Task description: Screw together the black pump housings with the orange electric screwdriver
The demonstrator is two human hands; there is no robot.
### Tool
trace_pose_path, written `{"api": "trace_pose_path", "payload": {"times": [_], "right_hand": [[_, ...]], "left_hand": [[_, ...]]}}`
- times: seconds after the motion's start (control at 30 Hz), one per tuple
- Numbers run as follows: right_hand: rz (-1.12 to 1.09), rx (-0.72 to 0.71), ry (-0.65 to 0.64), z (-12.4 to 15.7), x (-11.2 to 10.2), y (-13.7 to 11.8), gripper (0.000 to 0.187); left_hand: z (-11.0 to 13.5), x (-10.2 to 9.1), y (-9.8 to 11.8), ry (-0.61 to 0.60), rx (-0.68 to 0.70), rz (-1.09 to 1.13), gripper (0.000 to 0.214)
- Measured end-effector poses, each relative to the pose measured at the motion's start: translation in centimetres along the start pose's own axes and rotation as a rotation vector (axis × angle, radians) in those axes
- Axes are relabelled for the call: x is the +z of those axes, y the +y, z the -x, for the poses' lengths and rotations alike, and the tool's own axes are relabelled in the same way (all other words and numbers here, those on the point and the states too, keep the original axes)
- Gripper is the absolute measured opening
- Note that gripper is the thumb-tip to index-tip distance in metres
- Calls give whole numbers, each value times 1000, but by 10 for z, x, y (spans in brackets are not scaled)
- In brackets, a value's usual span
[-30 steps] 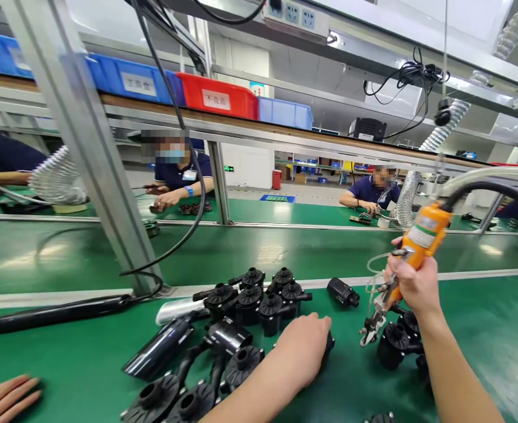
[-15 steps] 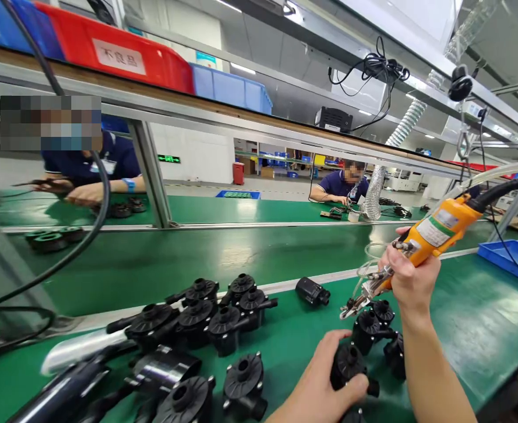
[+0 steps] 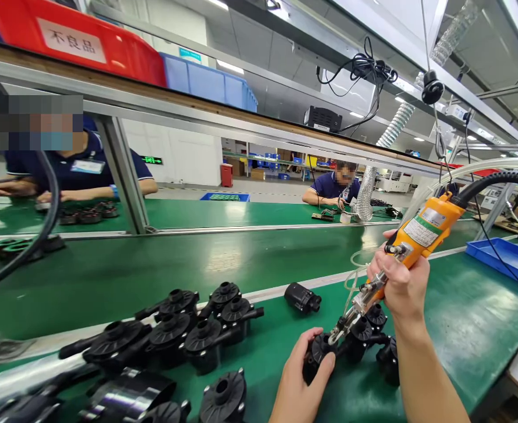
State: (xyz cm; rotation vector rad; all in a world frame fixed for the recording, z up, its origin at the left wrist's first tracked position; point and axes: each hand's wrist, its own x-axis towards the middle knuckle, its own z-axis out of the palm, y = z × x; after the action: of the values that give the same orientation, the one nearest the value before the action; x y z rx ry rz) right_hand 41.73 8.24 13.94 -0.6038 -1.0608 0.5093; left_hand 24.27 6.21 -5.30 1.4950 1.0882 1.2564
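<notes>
My left hand [image 3: 297,376] is closed around a small black pump housing [image 3: 319,351] on the green bench, thumb on the near side and fingers behind. My right hand [image 3: 405,285] grips an orange electric screwdriver [image 3: 426,226], tilted so its metal nose points down and left. The nose tip meets the top of the held pump housing, at its rim; whether a screw sits there is hidden. Just right of it stand several more black pump housings [image 3: 376,317], partly behind the screwdriver. One black pump [image 3: 301,298] lies on its side behind my left hand.
Several black pump housings [image 3: 201,338] stand in a group at left, and another [image 3: 223,395] stands nearer. A blue tray [image 3: 505,258] sits at right. Shelf bins, one red [image 3: 122,50], hang above. Two people work across the bench; a black cable [image 3: 49,217] loops at left.
The screwdriver has come down and left, its tip now at the top of the pump housing in my left hand. The whole view has shifted slightly.
</notes>
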Motion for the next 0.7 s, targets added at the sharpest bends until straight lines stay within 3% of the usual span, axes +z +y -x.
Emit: {"api": "trace_pose_path", "payload": {"times": [0.1, 0.4, 0.7], "right_hand": [[15, 9, 3, -1, -2, -1, 52], [97, 73, -26, -1, 7, 6, 48], [88, 98, -29, 6, 25, 17, 40]], "left_hand": [[3, 6, 0, 49, -14, 16, 48], [2, 7, 13, 48, -17, 66, 44], [-1, 0, 22, -54, -94, 72, 45]]}}
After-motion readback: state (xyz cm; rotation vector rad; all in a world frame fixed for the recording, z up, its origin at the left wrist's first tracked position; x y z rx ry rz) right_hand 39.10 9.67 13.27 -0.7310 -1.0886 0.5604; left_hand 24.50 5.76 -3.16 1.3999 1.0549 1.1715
